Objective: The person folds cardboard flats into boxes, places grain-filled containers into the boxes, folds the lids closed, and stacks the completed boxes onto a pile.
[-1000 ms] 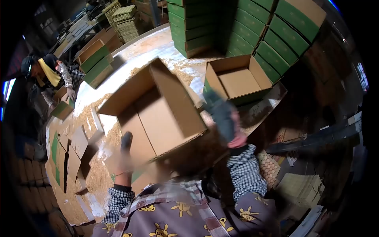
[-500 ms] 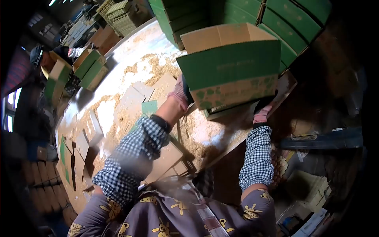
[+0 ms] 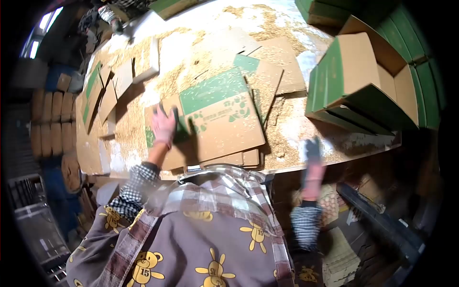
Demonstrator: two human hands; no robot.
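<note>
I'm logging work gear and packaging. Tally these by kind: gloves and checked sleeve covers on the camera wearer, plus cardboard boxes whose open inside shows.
Pink-and-dark gloves: 2
Black-and-white checked sleeve covers: 2
Open green-and-brown cardboard box: 1
Total: 5

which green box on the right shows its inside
The top box of the nearest stack, at the table's edge; its neighbours show only outer sides.

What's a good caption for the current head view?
Left hand at a flat printed carton, right hand blurred near the edge of the flake-strewn table, open box at right.
</note>
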